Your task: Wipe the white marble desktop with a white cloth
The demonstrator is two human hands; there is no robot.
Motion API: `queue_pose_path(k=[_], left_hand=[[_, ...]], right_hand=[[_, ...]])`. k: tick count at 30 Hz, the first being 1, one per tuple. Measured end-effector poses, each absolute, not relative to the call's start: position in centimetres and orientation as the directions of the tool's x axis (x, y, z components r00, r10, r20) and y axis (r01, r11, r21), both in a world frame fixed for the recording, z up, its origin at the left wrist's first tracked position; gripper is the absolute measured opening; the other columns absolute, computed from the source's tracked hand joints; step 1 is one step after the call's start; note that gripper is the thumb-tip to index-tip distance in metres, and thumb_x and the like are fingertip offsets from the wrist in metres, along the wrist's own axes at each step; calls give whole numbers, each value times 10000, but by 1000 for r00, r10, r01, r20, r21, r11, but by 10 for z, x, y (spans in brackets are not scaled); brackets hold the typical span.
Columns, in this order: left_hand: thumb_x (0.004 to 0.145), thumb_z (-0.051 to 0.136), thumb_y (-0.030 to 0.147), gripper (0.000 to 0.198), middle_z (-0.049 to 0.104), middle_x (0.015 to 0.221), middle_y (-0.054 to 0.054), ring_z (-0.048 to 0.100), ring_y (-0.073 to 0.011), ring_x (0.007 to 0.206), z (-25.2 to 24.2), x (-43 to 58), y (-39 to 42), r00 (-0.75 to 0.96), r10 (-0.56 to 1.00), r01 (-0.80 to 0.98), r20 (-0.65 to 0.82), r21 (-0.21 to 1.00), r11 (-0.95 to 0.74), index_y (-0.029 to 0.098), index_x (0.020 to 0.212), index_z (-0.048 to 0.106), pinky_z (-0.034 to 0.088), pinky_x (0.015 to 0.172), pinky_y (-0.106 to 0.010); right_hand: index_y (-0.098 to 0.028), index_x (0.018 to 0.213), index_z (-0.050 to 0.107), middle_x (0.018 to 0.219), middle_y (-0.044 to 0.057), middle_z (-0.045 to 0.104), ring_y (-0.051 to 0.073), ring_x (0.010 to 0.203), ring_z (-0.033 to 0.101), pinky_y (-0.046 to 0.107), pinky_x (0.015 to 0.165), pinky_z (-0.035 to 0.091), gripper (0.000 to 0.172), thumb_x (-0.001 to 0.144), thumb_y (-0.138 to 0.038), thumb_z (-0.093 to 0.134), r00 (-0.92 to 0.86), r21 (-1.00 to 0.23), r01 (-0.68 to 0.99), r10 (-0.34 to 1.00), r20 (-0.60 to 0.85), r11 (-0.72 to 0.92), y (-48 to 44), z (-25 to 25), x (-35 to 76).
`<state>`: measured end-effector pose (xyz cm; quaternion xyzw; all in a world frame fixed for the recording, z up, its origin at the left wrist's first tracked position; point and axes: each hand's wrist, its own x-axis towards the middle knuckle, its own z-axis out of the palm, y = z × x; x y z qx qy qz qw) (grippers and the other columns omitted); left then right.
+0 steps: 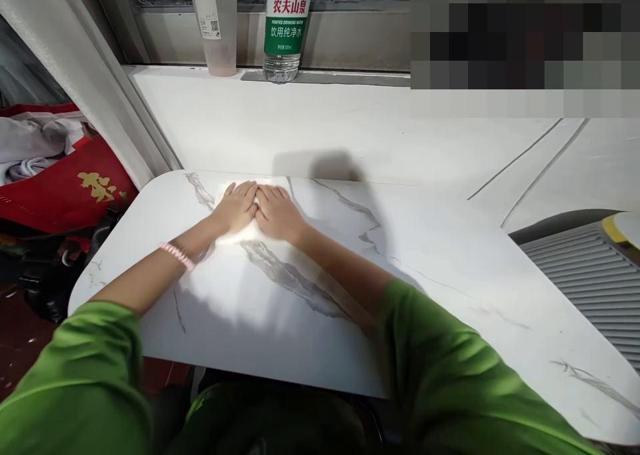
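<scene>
My left hand [237,207] lies flat, palm down, with its fingers stretched forward. Beside it my right hand [277,211] is also flat, and the two touch at the thumbs and forefingers. Beneath both is a thin cream-white sheet [249,233], perhaps cloth or paper; its kind is hard to make out. Most of it is covered by my hands, with pale edges showing around them. It rests on the white marble-patterned table [200,321], towards the far left. A pink coiled band [177,255] circles my left wrist.
On the window ledge stand a labelled water bottle [283,38] and a translucent plastic container [220,55]. A red bag [65,191] with white fabric sits at the left beside a pale curtain [85,55]. A grey ribbed object [585,275] adjoins the table's right edge.
</scene>
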<state>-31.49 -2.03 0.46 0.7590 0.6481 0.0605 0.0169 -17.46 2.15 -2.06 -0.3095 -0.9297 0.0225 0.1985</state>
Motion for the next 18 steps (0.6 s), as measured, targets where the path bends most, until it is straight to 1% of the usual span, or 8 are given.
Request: queue_pose_path(k=[3,8,10,13,15,18], left_hand=[[941,267,224,561,377,1547,-124,314,-202,1441,5,-326,14,141,987,983,76,108,-149,75,1474,352,168,1214,-391],[953,256,239,549,373,1553,-103,310,-184,1445,5,-325,14,143,985,983,93,101,-152,98,1476,348,157,1220,-377],[965,248,223,540,361,1556,-130,302,-203,1449,5,-321,1,140,985,984,97,100,-149,65,1471,351,152,1222,-395],[981,245,215,535,346,1555,-175,291,-251,1454,5,-315,-30,138,986,983,97,107,-148,7,1464,343,149,1222,-452],[979,264,229,541,348,1551,-187,286,-268,1458,3,-312,-57,133,987,985,88,101,-142,6,1466,341,153,1218,-482],[979,239,244,547,367,1540,-189,287,-268,1460,-1,-307,-109,141,983,986,116,75,-150,18,1464,353,165,1212,-505]], right_hand=[[-14,1287,541,1340,218,569,308,1248,474,440,1084,294,470,886,-153,339,-693,-187,592,614,378,784,51,-21,-187],[-2,1317,516,1380,218,543,299,1283,449,433,1107,262,479,908,-156,320,-680,-149,615,616,397,774,53,-23,-187],[5,1341,499,1402,217,528,294,1302,440,433,1120,253,494,912,-158,317,-690,-138,611,609,391,780,42,-23,-183],[11,1359,492,1424,216,512,294,1326,426,451,1138,251,510,909,-163,326,-712,-131,584,583,392,801,16,-23,-176],[16,1364,495,1433,215,507,304,1338,420,474,1149,253,520,909,-172,326,-726,-131,558,559,400,819,-9,-23,-171],[42,1372,491,1439,229,499,334,1347,417,511,1159,261,545,913,-206,334,-756,-127,504,508,413,854,-57,-23,-161]])
